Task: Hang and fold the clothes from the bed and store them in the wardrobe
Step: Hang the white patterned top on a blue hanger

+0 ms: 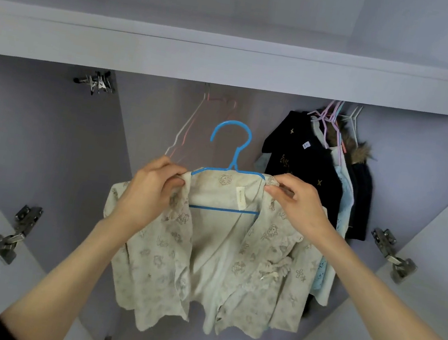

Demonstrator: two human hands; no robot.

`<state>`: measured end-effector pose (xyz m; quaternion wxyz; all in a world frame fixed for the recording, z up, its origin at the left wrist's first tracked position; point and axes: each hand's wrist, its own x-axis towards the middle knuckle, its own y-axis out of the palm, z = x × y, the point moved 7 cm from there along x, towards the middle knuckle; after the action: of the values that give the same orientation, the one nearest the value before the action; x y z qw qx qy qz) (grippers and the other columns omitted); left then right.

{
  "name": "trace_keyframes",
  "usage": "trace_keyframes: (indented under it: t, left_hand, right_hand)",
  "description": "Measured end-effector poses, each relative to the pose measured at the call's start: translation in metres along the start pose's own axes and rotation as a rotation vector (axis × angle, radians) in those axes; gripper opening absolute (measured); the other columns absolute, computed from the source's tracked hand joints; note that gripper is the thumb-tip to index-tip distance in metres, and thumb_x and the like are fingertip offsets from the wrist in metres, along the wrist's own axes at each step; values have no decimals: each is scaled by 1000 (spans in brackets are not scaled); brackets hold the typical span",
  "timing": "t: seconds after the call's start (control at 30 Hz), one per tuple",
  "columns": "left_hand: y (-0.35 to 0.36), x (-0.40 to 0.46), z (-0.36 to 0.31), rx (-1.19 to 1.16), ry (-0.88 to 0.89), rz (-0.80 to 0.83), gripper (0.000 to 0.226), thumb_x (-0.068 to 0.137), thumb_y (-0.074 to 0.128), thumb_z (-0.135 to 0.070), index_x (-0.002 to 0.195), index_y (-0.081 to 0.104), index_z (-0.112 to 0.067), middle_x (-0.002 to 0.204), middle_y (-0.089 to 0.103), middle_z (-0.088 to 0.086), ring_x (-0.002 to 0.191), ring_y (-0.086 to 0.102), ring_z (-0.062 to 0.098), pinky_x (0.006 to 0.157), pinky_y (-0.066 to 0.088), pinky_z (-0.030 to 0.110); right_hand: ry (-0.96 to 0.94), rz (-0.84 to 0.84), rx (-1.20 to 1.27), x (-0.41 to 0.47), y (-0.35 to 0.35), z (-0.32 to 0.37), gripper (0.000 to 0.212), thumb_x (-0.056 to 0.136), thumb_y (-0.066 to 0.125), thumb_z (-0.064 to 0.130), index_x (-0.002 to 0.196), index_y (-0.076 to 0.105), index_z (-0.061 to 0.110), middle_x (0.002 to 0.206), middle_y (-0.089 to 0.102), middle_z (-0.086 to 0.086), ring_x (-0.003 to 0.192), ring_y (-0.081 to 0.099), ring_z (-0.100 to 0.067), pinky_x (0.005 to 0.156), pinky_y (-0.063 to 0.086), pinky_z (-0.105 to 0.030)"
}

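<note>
The wardrobe rail was hidden behind the shelf, so the tops of the empty hangers vanished there. The dark garment covered most clothes behind it. The shirt label was illegible.

Open gap under shelf between empty pink hangers at left and hung dark clothes at right.

- One view only, worn on the person's head, so nothing is shared with a second camera.
- It faces straight into the open wardrobe, tilted slightly upward (the shelf underside fills the top).
- It sits close: both forearms reach in from the lower corners, and the hanging rail area lies at arm's length.
- Wide-angle lens bends the door edges outward.
</note>
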<state>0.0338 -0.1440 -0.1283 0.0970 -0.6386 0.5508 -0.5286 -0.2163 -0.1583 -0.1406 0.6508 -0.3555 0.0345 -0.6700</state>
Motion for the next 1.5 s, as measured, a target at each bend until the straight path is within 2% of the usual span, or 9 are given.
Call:
trace_keyframes:
  t: [0.13, 0.37, 0.5, 0.67, 0.8, 0.93, 1.13, 1.3, 1.5]
  left_hand:
    - [-7, -5, 15, -61, -113, -121, 15, 86, 57, 9, 92, 69, 1, 86, 53, 0, 78, 50, 16, 73, 30, 2]
    - [0, -1, 9, -57, -95, -97, 16, 85, 56, 9, 89, 67, -1, 85, 54, 0, 85, 50, 20, 75, 30, 14]
    - [6, 0, 5, -65, -69, -76, 16, 85, 57, 10, 89, 68, -2, 86, 56, 1, 86, 50, 19, 76, 29, 12]
    - [23, -5, 10, -112, -61, -11, 16, 85, 59, 6, 94, 69, -3, 86, 54, -5, 85, 50, 18, 79, 30, 1]
    - [55, -10, 17, -84, -101, 111, 18, 87, 60, 1, 100, 70, -5, 92, 64, 4, 93, 56, 28, 80, 34, 15]
    - [72, -11, 12, -59, -98, 180, 31, 90, 53, 3, 118, 65, -7, 111, 65, 10, 107, 56, 29, 92, 36, 23]
    - [37, 18, -45, 115, 250, -103, 43, 82, 39, 3, 120, 59, -3, 124, 53, 18, 109, 52, 38, 90, 47, 49]
    - [12, 53, -85, 320, 398, -371, 71, 76, 47, 10, 141, 32, -12, 148, 21, 16, 138, 17, 41, 114, 17, 55]
    - [15, 90, -79, 610, 305, -348, 95, 68, 62, 9, 148, 19, -18, 155, 12, 20, 140, 6, 47, 107, 1, 66]
  right_hand:
    - [45, -6, -7, -3, -20, -14, 2, 84, 68, 15, 85, 68, 18, 81, 63, 11, 75, 57, 9, 76, 43, -7]
    - [-144, 45, -236, 1, -20, 8, 25, 86, 66, 18, 111, 68, 13, 95, 61, 11, 95, 54, -10, 88, 41, -22]
    - [-184, 98, -260, 6, 1, 24, 18, 88, 64, 14, 103, 71, 8, 87, 61, -8, 85, 54, -21, 80, 44, -28]
    - [-22, 182, -50, 6, 16, 17, 13, 89, 61, 9, 94, 72, 7, 82, 63, -5, 64, 46, 0, 68, 38, -12]
    - [267, 323, 112, -2, 21, -15, 11, 89, 60, 5, 92, 70, 2, 88, 67, -22, 60, 49, -8, 63, 44, -18]
    - [513, 311, 267, -13, 10, -55, 11, 87, 62, 5, 90, 70, -1, 61, 56, 0, 50, 47, -3, 55, 40, -14]
    - [730, 215, 574, -8, -9, -94, 22, 92, 48, -4, 97, 68, 3, 71, 63, -3, 64, 59, -11, 59, 47, -18]
    - [696, 132, 726, 15, -11, -103, 25, 95, 39, -8, 101, 62, -1, 82, 62, -7, 78, 62, -19, 73, 50, -24]
    - [660, 41, 828, 56, -14, -113, 28, 98, 37, -3, 122, 53, -6, 91, 60, -10, 85, 63, -19, 63, 56, -19]
